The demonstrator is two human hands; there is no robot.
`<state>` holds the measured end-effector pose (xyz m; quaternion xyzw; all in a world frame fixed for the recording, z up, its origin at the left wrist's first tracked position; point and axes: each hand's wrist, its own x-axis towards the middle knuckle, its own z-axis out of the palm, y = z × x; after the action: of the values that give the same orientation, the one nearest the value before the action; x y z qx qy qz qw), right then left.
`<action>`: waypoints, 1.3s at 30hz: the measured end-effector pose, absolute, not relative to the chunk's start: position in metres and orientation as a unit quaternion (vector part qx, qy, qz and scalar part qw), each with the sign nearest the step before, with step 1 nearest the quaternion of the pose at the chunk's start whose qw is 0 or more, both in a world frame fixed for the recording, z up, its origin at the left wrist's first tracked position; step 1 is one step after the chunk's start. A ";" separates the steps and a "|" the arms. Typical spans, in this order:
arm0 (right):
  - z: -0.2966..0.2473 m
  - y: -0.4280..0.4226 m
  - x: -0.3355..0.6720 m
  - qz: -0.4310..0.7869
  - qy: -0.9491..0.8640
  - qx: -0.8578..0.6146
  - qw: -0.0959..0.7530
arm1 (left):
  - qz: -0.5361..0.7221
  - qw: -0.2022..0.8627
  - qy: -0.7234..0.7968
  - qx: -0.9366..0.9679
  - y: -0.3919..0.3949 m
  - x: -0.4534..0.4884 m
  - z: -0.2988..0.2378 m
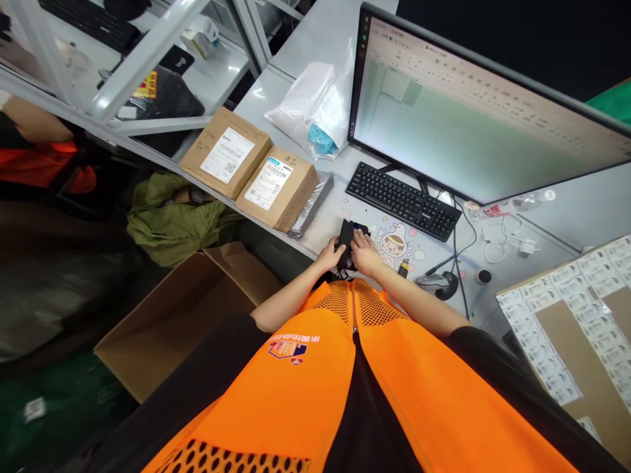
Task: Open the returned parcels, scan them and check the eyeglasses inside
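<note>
Close to the desk's front edge, my left hand (330, 255) is closed around the left side of a small black case-like object (346, 231) with something dark blue on it. My right hand (365, 253) rests on the object's right side, fingers bent against it. Dark cords appear to hang below it, near my vest. Its exact kind is too small to make out. Right of my right hand lies a small black-and-yellow item (403, 268) on the printed desk mat (377, 226).
Two labelled cardboard boxes (227, 152) and a grey plastic packet (315, 200) lie left on the desk. Behind are a keyboard (404, 199), a monitor (473, 112) and a white bag (310, 98). A barcode scanner (438, 282) sits right. An open carton (182, 315) stands below left. Another person's arm (37, 121) shows far left.
</note>
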<state>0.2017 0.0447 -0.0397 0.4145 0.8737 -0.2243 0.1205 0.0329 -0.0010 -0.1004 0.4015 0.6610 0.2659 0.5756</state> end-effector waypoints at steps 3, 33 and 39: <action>-0.044 0.036 0.207 -0.239 0.891 0.364 0.129 | 0.301 0.614 0.643 0.345 0.003 0.038 -0.106; 0.113 0.075 0.240 -0.228 0.890 0.341 -0.200 | 0.422 0.832 0.353 0.071 0.015 0.046 0.014; 0.119 0.069 0.232 -0.211 0.926 0.303 -0.078 | 0.427 0.825 0.369 0.009 0.012 0.047 0.019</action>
<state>0.2321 0.0693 0.1190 0.3025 0.9261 -0.2114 -0.0782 0.0466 0.0117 0.0188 0.0087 0.3688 0.4275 0.8253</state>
